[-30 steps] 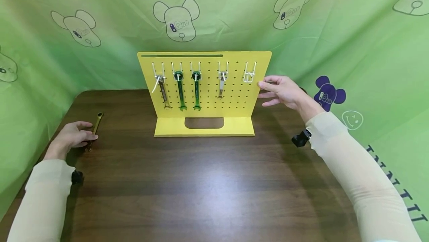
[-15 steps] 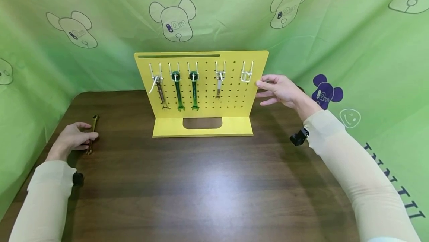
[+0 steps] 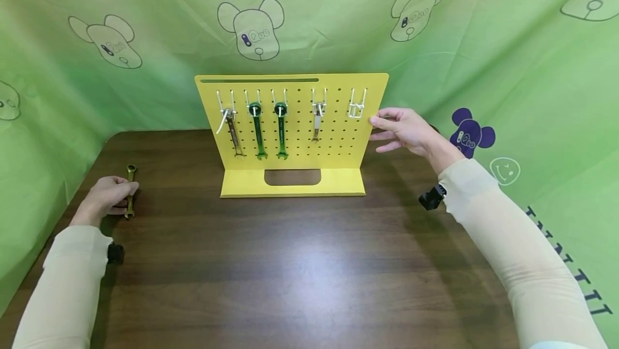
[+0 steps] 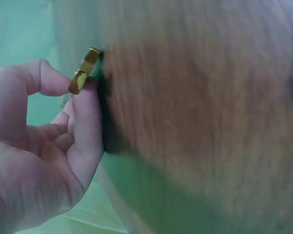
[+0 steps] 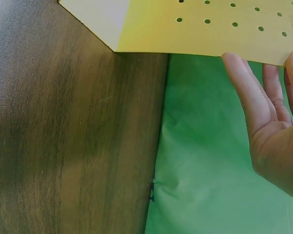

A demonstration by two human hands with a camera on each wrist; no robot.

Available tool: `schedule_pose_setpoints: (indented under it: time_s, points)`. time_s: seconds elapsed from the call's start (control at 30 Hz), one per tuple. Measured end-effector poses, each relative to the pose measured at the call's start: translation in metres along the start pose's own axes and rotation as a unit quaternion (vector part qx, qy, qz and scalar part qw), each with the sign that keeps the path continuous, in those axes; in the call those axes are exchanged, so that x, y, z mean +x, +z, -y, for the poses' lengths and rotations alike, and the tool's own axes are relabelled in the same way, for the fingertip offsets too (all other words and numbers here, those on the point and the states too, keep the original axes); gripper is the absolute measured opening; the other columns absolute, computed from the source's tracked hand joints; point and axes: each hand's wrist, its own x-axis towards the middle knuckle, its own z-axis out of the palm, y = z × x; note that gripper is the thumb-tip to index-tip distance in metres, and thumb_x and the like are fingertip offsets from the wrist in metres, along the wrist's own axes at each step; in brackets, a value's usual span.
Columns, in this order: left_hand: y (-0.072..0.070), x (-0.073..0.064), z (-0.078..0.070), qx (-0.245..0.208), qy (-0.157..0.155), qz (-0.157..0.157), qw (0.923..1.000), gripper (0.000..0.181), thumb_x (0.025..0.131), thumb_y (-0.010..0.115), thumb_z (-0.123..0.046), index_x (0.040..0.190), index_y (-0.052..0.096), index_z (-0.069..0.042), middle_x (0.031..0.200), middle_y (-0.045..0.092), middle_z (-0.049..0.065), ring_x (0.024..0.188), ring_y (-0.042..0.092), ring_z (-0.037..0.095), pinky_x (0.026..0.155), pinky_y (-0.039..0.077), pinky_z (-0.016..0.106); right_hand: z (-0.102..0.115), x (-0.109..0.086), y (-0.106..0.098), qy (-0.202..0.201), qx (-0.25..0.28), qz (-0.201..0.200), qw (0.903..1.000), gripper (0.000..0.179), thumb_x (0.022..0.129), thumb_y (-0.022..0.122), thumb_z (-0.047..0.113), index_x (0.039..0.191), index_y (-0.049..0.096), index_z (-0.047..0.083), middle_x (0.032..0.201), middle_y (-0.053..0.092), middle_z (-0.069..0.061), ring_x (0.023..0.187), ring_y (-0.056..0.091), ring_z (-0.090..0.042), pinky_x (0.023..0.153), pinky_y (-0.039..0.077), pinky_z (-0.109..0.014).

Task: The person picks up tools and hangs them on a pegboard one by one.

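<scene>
On the far left of the dark brown wooden table (image 3: 290,263), the left hand (image 3: 108,196) lies low on the table top. Its fingers and thumb curl around the handle of a small gold metal wrench (image 3: 130,190) and pinch it. The wrench lies flat on the table near the left edge, with its ring end pointing away from the person. The left wrist view is blurry, but it shows the thumb and a finger pressing the gold tip between them.

In the middle stands a yellow metal board full of little holes (image 3: 338,147). It stands upright on its own flat yellow foot. Silver hooks stick out near its top. From the left hang a silver wrench (image 3: 234,134), two green wrenches (image 3: 258,131) side by side, and a short silver wrench (image 3: 316,123). The last silver hook (image 3: 356,108), near the right edge, has nothing hanging from it.

On the right, the right hand (image 3: 406,130) is up in the air, just beside the right edge of the board. Its fingers are straight and spread a little, and it holds nothing. A green cloth with bear heads drawn on it (image 3: 483,43) hangs behind and at the sides.
</scene>
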Motion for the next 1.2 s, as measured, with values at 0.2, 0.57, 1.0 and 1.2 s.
schedule_pose_setpoints:
  time_s: [0.2, 0.57, 1.0, 1.2]
  points:
    - [-0.006, 0.005, 0.002, -0.181, 0.009, 0.077, 0.9804, 0.015, 0.102, 0.043, -0.011, 0.115, 0.048, -0.006, 0.093, 0.053, -0.002, 0.077, 0.057, 0.011, 0.071, 0.059, 0.027, 0.001, 0.000, 0.000, -0.003, 0.001, 0.003, 1.0000, 0.024, 0.098, 0.069, 0.027, 0.114, 0.064, 0.009, 0.117, 0.068, -0.003, 0.103, 0.072, -0.025, 0.083, 0.058, -0.051]
    - [0.028, -0.006, -0.042, -0.402, 0.161, 0.197, 0.8797, 0.021, 0.108, 0.040, -0.001, 0.109, 0.059, -0.010, 0.104, 0.066, 0.005, 0.090, 0.069, 0.021, 0.080, 0.061, 0.036, 0.001, 0.001, 0.002, -0.002, 0.001, 0.005, 1.0000, 0.023, 0.098, 0.069, 0.027, 0.113, 0.065, 0.010, 0.117, 0.068, -0.003, 0.104, 0.071, -0.025, 0.082, 0.059, -0.050]
    - [0.094, -0.030, -0.119, -0.201, 0.231, 0.229, 0.9242, 0.023, 0.098, 0.064, 0.000, 0.117, 0.053, -0.006, 0.102, 0.064, 0.014, 0.090, 0.068, 0.023, 0.083, 0.059, 0.053, 0.002, 0.004, 0.002, -0.002, 0.000, 0.008, 1.0000, 0.024, 0.098, 0.069, 0.028, 0.114, 0.065, 0.011, 0.117, 0.068, -0.002, 0.103, 0.072, -0.024, 0.085, 0.057, -0.052]
    - [0.131, -0.037, -0.153, -0.212, 0.253, 0.228, 0.9158, 0.024, 0.095, 0.068, -0.001, 0.116, 0.056, -0.002, 0.100, 0.061, 0.012, 0.085, 0.068, 0.022, 0.082, 0.060, 0.053, -0.002, 0.002, -0.002, -0.003, 0.002, 0.008, 1.0000, 0.021, 0.099, 0.068, 0.026, 0.113, 0.065, 0.012, 0.116, 0.068, -0.001, 0.102, 0.072, -0.023, 0.081, 0.059, -0.050]
